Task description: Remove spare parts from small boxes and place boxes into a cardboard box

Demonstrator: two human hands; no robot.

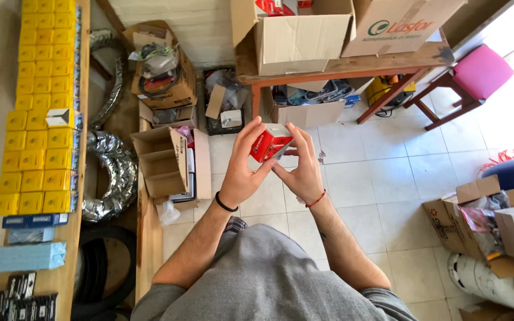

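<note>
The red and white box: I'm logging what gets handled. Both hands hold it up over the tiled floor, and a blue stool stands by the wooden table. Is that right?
Not quite: the stool is pink, not blue. The head view shows it beside the wooden table. The rest holds: the left hand and right hand hold the red and white box over the tiled floor.

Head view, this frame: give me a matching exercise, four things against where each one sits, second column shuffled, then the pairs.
Things:
1. small red box
2. yellow boxes
3. pink stool
4. black wristband

Places:
A. stacked in rows on the shelf at far left
B. on the left hand's wrist
C. held between both hands, the right hand on its right side
D. on the tiled floor at upper right, beside the wooden table

Pairs: 1-C, 2-A, 3-D, 4-B
</note>
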